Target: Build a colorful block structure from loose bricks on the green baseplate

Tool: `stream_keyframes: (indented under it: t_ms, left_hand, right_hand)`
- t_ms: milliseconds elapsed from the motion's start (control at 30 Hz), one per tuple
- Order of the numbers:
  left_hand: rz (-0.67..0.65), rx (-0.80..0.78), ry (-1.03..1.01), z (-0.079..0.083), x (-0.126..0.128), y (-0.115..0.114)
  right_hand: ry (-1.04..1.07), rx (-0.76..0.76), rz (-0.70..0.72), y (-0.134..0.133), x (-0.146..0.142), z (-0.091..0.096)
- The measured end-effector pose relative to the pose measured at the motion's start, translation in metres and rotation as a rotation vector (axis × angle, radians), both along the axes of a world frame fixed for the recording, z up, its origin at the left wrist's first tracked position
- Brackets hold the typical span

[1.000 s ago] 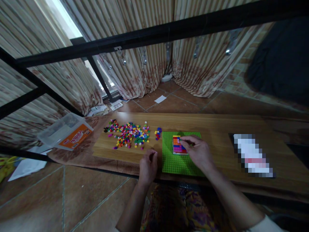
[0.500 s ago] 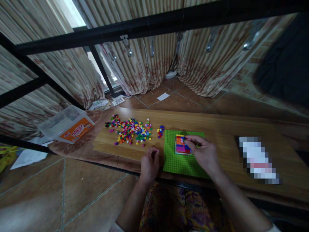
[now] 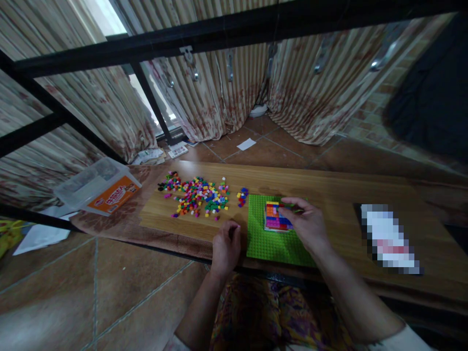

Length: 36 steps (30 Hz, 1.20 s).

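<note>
A green studded baseplate (image 3: 270, 246) lies on the wooden table. On its upper part sits a low block of toy bricks (image 3: 275, 222) in rows of orange, yellow, pink, blue and red. My right hand (image 3: 310, 226) reaches over the block's right side, thumb and fingers closed together; whatever is between the fingertips is too small and hidden to name. My left hand (image 3: 226, 247) rests at the table's near edge, left of the baseplate, with its fingers curled in. Anything inside it is hidden. A small group of loose bricks (image 3: 242, 196) lies just left of the baseplate.
A wide spread of mixed loose bricks (image 3: 199, 195) covers the table's left part. Beyond it stands a clear plastic box (image 3: 97, 187) with an orange label. A blurred-out flat object (image 3: 389, 239) lies on the right. A black metal bar (image 3: 234, 34) crosses above.
My right hand has shifted slightly over the brick block, its fingertips now spread further along the top edge. My left hand stays about where it was. The view has tilted a little.
</note>
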<state>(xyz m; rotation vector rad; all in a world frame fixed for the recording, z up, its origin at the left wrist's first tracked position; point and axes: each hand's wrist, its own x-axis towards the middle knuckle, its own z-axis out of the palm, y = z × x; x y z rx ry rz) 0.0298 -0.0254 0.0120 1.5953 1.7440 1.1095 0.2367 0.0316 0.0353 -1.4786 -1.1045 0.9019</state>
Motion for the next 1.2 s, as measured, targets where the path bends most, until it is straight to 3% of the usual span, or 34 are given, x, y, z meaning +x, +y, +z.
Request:
stream_keyframes:
  t_ms: [300, 833, 933, 1100, 1200]
  left_hand:
    - [-0.005, -0.018, 0.013, -0.003, -0.001, 0.0]
    - [0.003, -0.03, -0.035, 0.003, 0.0, 0.001]
    - [0.001, -0.042, -0.095, 0.008, 0.001, -0.001]
    - [-0.058, -0.091, -0.351, 0.02, 0.012, -0.012]
    - [-0.111, -0.15, -0.499, 0.029, 0.025, -0.019]
  right_hand:
    - [0.326, -0.125, 0.023, -0.001, -0.007, 0.006]
    - [0.362, -0.129, 0.037, 0.0, -0.012, 0.008]
    - [0.341, -0.065, 0.05, -0.003, -0.006, 0.004]
    - [0.254, 0.095, -0.084, -0.025, 0.005, 0.011]
    - [0.146, 0.113, -0.019, -0.046, 0.004, 0.021]
